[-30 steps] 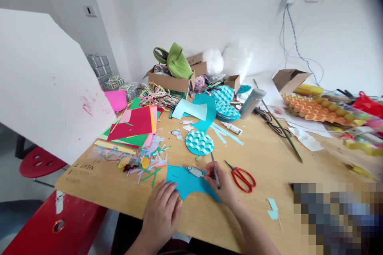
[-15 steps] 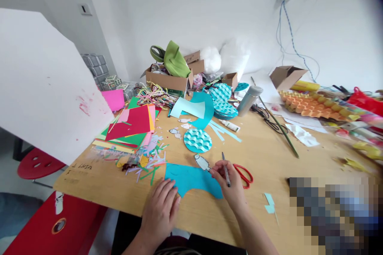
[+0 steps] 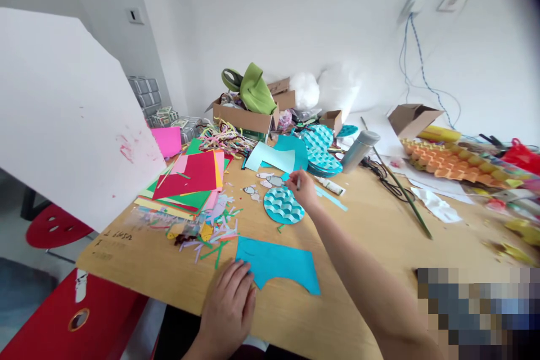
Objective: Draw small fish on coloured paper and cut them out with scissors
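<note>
My left hand [image 3: 230, 301] lies flat on the table with its fingers stretched out, their tips at the left edge of a blue paper sheet [image 3: 276, 264] with curved cut-outs. My right hand [image 3: 302, 190] is reached forward over the table, fingers closed, pinching the tail end of a grey paper fish [image 3: 275, 181]. A pen [image 3: 298, 184] shows as a short dark tip among those fingers. More small paper fish [image 3: 250, 190] lie just left of it. Below the hand is a round blue disc with wavy paper scales [image 3: 283, 206].
Coloured paper sheets [image 3: 185, 177] and paper scraps [image 3: 215, 233] cover the left side. A glue tube [image 3: 331, 185], grey flask [image 3: 360, 151] and green stick [image 3: 405, 208] lie right of the hand. A white board [image 3: 80, 124] stands at the left.
My right hand has moved forward with the fish, from above the blue sheet to beside the other paper fish. The red scissors are now hidden behind my forearm. My left hand stays put.
</note>
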A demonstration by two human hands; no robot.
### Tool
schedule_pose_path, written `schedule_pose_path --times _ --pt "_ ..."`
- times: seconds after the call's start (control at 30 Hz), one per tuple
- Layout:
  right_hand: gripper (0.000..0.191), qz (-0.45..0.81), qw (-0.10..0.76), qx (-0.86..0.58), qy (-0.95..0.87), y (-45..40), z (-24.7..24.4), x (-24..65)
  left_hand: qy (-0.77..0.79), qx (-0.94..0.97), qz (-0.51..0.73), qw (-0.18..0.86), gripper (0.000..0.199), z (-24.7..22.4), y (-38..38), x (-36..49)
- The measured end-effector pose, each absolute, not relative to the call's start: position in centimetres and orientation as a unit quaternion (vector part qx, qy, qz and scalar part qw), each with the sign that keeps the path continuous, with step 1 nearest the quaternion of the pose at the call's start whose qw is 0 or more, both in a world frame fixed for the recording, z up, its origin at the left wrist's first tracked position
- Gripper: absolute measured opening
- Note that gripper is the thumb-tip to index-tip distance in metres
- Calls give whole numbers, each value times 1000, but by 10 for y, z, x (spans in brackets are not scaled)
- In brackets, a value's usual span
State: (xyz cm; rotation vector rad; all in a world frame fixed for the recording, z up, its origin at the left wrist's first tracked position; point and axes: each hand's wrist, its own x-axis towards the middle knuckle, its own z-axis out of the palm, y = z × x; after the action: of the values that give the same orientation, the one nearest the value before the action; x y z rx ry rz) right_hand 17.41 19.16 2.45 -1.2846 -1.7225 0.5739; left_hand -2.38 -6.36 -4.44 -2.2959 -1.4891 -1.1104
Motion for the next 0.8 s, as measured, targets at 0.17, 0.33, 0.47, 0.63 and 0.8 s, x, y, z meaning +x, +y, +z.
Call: schedule_pose_path --times 0.17,0.33,0.47,0.63,0.8 --pt "7 222 405 -541 -702 238 21 142 -509 -760 -397 77 21 -44 -64 -26" --pt "4 207 390 -523 -729 205 29 162 -504 -765 -396 61 21 -44 -64 -27" --pt "11 202 390 -508 -741 115 31 207 -495 -772 -394 61 20 -44 -64 -28" --pt "24 242 347 -539 -728 15 8 239 -473 -793 -379 65 19 -43 -64 -27" --pt "26 254 331 -532 -737 -8 -5 240 -477 -800 -359 54 17 -40 -66 -26"
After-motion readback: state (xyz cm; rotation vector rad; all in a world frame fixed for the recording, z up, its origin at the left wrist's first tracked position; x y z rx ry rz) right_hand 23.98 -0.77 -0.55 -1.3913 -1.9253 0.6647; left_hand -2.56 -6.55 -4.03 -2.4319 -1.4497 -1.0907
